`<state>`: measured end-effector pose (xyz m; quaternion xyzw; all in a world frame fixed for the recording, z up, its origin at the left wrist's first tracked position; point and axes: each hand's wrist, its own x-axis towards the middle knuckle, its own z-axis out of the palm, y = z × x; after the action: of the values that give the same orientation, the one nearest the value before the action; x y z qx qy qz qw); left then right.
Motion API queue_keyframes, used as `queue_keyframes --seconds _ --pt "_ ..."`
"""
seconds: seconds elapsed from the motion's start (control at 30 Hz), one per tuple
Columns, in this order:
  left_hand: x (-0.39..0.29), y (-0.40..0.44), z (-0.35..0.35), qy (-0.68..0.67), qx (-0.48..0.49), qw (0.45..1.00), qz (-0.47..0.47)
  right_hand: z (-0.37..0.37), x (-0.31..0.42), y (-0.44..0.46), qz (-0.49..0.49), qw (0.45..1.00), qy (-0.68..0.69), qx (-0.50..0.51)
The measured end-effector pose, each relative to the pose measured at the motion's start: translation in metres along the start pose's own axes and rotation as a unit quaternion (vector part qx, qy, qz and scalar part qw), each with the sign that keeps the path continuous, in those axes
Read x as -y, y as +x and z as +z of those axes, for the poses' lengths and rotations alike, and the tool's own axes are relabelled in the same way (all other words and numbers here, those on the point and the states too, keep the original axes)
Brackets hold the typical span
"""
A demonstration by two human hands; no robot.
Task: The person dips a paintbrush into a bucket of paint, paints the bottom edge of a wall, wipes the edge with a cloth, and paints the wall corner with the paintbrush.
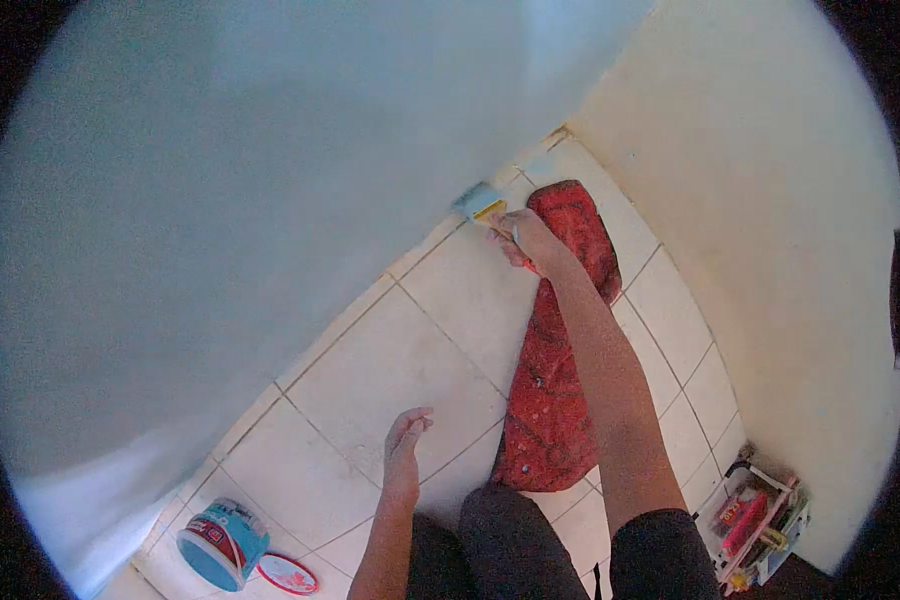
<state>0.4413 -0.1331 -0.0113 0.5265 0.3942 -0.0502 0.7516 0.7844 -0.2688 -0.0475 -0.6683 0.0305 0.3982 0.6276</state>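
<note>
My right hand (525,240) is closed around the handle of a wide paintbrush (489,211). Pale blue paint coats its bristles, which meet the bottom of the blue wall (230,200) just above the floor tiles. A bit of red shows below my fingers, at the handle's end. Over the tiles, my left hand (407,440) hangs with loosely curled fingers, slightly apart, and holds nothing. Under my right arm lies a long, dark red patterned mat (550,400), partly hidden by the arm.
A blue paint bucket (222,545) stands at the lower left by the wall, with a red-rimmed white lid (288,574) beside it. A cream wall (770,250) rises on the right. Near its foot, a crate (755,520) holds a red item and other supplies.
</note>
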Motion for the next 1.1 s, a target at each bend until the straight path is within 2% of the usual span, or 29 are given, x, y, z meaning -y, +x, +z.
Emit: queue_keyframes --seconds 0.1,0.23,0.33,0.5,0.6,0.7,0.8,0.9,1.0,1.1 --pt "0.002 0.000 -0.001 0.008 -0.005 1.000 0.004 -0.001 0.003 -0.017 -0.007 1.000 0.018 0.010" --pt "0.003 0.000 -0.005 0.007 -0.022 1.000 0.004 -0.014 0.007 -0.040 -0.015 1.000 -0.024 0.006" --pt "0.007 0.004 -0.011 0.021 0.006 1.000 0.005 -0.018 0.008 -0.036 -0.003 0.999 -0.038 -0.005" --pt "-0.002 0.006 0.001 0.032 0.000 0.999 0.005 -0.008 0.005 -0.009 0.024 0.998 -0.059 0.010" --pt "-0.008 0.005 0.003 0.033 0.005 0.999 0.015 0.007 0.007 -0.005 -0.004 0.998 -0.054 -0.018" --pt "-0.009 0.008 -0.002 0.039 0.008 0.999 0.024 0.008 0.004 -0.012 -0.042 0.999 -0.021 -0.007" --pt "-0.010 0.009 -0.008 0.032 0.010 0.999 0.015 0.003 -0.001 -0.037 -0.031 0.996 0.077 -0.030" --pt "-0.008 0.010 -0.012 0.029 0.013 0.999 0.015 -0.010 -0.013 -0.039 0.003 0.996 0.071 -0.045" --pt "-0.010 0.012 -0.007 0.016 0.012 1.000 0.014 -0.010 -0.014 -0.026 0.015 0.999 0.050 -0.013" --pt "-0.009 0.014 -0.005 0.028 0.017 0.999 0.012 0.015 0.003 -0.021 -0.004 1.000 0.010 -0.018"
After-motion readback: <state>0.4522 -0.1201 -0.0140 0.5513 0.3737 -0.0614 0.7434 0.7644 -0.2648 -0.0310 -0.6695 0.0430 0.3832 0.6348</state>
